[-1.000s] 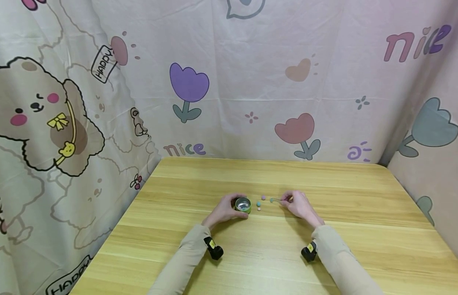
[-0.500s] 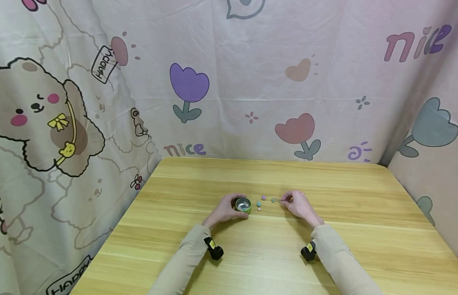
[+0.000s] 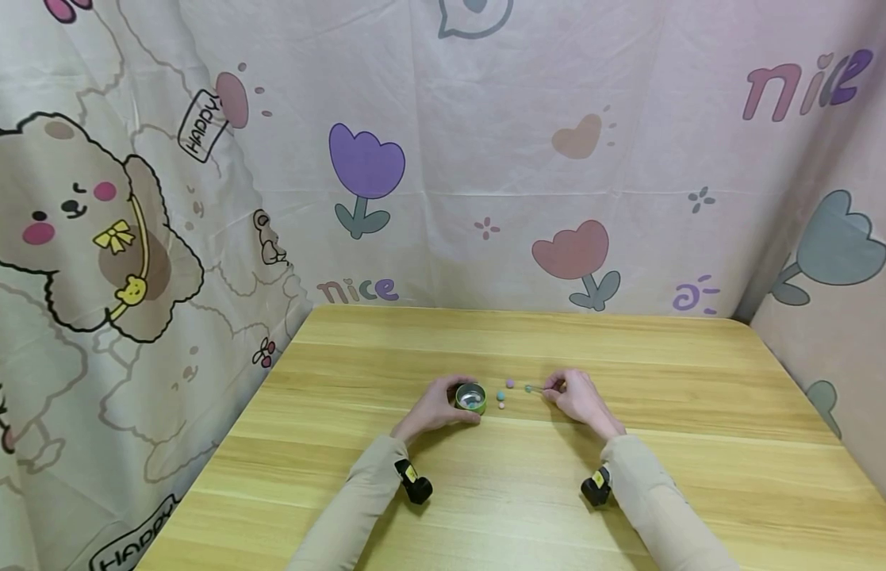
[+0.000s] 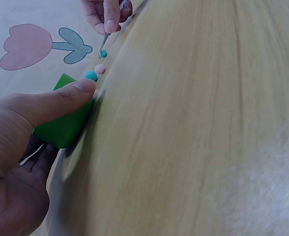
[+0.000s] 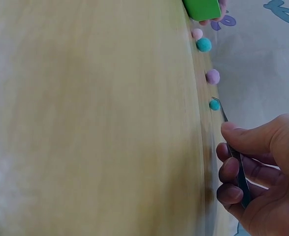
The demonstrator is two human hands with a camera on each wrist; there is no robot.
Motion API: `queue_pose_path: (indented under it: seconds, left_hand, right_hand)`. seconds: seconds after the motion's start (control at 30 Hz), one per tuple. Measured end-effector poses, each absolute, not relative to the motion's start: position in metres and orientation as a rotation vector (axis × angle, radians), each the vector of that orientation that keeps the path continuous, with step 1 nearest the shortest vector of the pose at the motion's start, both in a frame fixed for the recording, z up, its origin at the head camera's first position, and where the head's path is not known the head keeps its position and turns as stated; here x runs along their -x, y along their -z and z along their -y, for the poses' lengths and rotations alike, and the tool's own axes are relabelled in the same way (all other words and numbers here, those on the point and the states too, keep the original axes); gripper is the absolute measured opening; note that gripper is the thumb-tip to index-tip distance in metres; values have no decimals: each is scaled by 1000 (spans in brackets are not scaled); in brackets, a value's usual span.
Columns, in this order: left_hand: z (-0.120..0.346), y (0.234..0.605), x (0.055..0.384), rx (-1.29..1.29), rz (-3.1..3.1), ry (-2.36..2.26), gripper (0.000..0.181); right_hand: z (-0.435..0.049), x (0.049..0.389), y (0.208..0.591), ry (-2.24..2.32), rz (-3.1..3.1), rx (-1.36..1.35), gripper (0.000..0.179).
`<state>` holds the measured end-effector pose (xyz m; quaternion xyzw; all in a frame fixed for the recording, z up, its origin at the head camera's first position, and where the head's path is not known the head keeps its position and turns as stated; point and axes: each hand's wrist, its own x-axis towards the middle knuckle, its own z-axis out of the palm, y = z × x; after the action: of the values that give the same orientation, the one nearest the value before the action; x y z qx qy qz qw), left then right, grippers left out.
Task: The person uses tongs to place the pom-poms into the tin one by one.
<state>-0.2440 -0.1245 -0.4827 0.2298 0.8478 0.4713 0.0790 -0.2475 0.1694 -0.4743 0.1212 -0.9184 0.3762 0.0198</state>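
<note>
My left hand grips a small green tin, thumb on the near side and fingers round the back. Small balls lie inside the tin in the head view. My right hand pinches dark metal tweezers with bent tips. Those tips are at a small teal pom-pom; whether they grip it I cannot tell. Between tin and tweezers lie a larger teal pom-pom, a pale pink pom-pom and a purple pom-pom.
Both forearms rest over a light wooden table. A printed cloth hangs behind the table's far edge and along its sides. Each wrist wears a black camera, such as the left one.
The tweezer tips and the small teal pom-pom have shifted slightly right, towards my right hand. My left hand and the tin have stayed in place.
</note>
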Motion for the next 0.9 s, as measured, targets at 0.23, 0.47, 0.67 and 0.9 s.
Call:
queue_pose_path:
  seconds: [0.23,0.47,0.67,0.9]
  left_hand:
    - [124,484,244,-681,-2514,-1448,66]
    - [123,484,244,-687,-2479,-1512,66]
    - [123,484,244,-692,-2476,-1517,65]
    - [123,485,244,-681,-2489,-1492,64]
  right_hand:
    - [-171,249,475,-1158,2850,-376,5]
    - [-170,247,473,-1182,2852,-363,6]
    - [-171,246,472,-1191,2851,-360,5]
    - [-168,242,468,-1211,2849,-348,5]
